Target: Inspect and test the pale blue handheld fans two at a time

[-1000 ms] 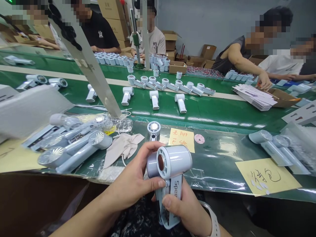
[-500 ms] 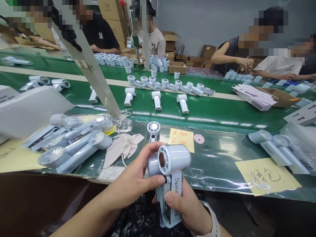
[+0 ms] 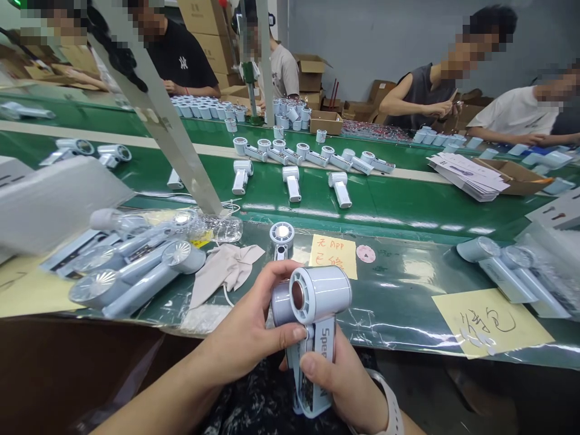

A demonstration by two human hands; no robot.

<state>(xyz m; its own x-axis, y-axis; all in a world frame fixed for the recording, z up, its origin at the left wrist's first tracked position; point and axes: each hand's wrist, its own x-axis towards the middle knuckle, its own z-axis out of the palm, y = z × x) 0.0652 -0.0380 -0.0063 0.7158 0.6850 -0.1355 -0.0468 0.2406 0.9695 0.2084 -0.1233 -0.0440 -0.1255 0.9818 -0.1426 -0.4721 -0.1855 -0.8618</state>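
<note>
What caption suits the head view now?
Left hand and right hand hold pale devices at a green bench.

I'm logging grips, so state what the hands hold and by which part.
Apparently two pale-blue devices: the right hand grips the nearer one by its handle; the left hand wraps around the head of the one behind, partly hidden.

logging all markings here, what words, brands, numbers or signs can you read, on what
"Spee", then partly covered: held fan
"无 APP 已", next character unclear: middle yellow note
"NY": black shirt
"包", first character unclear: right yellow note
Too small, blurred or cut off: boxes, leaflets, right fans, left paper
</note>
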